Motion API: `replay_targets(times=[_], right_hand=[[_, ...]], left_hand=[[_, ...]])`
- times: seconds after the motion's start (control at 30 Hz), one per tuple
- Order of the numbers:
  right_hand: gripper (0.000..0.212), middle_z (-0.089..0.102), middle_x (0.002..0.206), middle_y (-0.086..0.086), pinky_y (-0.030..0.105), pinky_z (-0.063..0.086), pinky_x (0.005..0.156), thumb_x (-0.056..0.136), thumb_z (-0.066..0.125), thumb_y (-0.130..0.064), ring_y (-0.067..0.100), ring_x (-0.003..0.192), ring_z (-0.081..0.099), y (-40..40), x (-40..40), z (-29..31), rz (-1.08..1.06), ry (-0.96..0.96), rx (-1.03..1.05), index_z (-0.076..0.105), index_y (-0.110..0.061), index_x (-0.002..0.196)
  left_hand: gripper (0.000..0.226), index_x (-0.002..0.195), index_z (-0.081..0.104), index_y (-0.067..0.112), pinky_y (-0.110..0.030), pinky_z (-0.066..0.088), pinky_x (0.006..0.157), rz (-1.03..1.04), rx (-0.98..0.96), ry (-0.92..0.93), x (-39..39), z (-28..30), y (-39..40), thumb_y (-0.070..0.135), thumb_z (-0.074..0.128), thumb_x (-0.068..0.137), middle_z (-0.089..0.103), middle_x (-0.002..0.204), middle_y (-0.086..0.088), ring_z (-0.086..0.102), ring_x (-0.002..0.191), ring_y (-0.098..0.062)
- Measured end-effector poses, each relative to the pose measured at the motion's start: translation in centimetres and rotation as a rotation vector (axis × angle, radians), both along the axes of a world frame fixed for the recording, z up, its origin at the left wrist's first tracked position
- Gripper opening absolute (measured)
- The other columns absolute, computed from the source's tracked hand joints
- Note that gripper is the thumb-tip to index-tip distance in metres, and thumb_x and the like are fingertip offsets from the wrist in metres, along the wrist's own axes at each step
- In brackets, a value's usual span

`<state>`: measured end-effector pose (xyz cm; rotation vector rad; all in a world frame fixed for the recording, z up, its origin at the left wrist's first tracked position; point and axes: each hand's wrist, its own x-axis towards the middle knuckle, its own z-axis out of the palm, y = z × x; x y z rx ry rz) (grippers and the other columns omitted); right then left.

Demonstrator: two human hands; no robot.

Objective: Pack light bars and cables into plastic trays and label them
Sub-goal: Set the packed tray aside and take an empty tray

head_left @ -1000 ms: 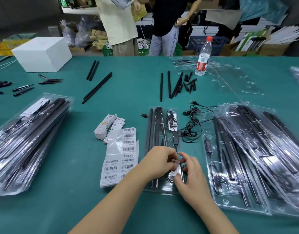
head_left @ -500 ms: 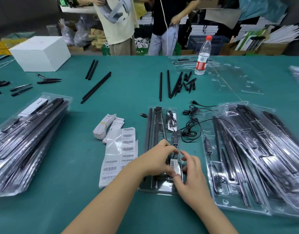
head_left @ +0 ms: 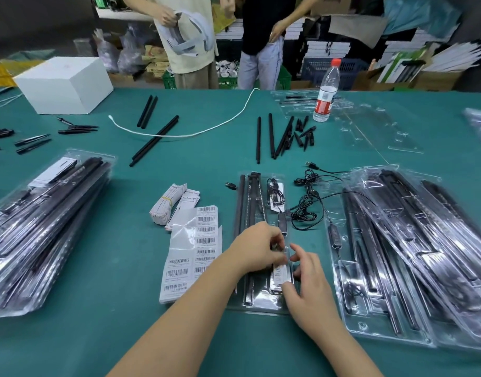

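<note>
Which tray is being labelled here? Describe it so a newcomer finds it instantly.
On the green table, look at the near centre, right of the white barcode sticker sheet. The single clear plastic tray lies flat under both hands, unlike the heaped trays on either side.
</note>
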<state>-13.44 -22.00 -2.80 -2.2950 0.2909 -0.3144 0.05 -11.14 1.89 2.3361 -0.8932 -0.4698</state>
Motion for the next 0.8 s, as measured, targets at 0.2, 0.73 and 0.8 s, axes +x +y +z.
replay_targets(times=[0.2,0.73,0.8], right_hand=[[0.059,0.041,0.108,-0.029,0.022,0.038,0.074,0.084,0.048,-0.008,0.007,0.093,0.049,0.1,0.2,0.3,-0.012,-0.041,0.029,0.042,-0.037,0.136],[0.036,0.05,0.103,-0.01,0.03,0.043,0.086,0.09,0.057,-0.002,0.012,0.098,0.053,0.4,0.2,0.7,-0.051,-0.059,-0.095,0.064,-0.015,0.123],[0.032,0.053,0.104,-0.003,0.029,0.04,0.088,0.09,0.063,-0.007,0.017,0.101,0.051,0.5,0.2,0.5,-0.049,-0.078,-0.167,0.066,-0.014,0.121]], left_hand=[[0.062,0.122,0.052,0.032,-0.035,0.048,0.093,-0.133,0.069,0.05,-1.2,-0.1,1.3,0.04,0.086,0.071,0.036,0.119,0.008,0.055,0.104,-0.017],[0.008,0.09,0.077,0.027,-0.023,0.047,0.076,0.219,-0.187,0.12,-0.5,-0.7,0.3,0.02,0.075,0.085,0.067,0.079,0.017,0.06,0.076,0.001],[0.01,0.094,0.076,0.025,-0.023,0.048,0.079,0.24,-0.188,0.133,-0.7,-0.5,0.2,0.018,0.07,0.089,0.067,0.082,0.016,0.06,0.08,-0.001]])
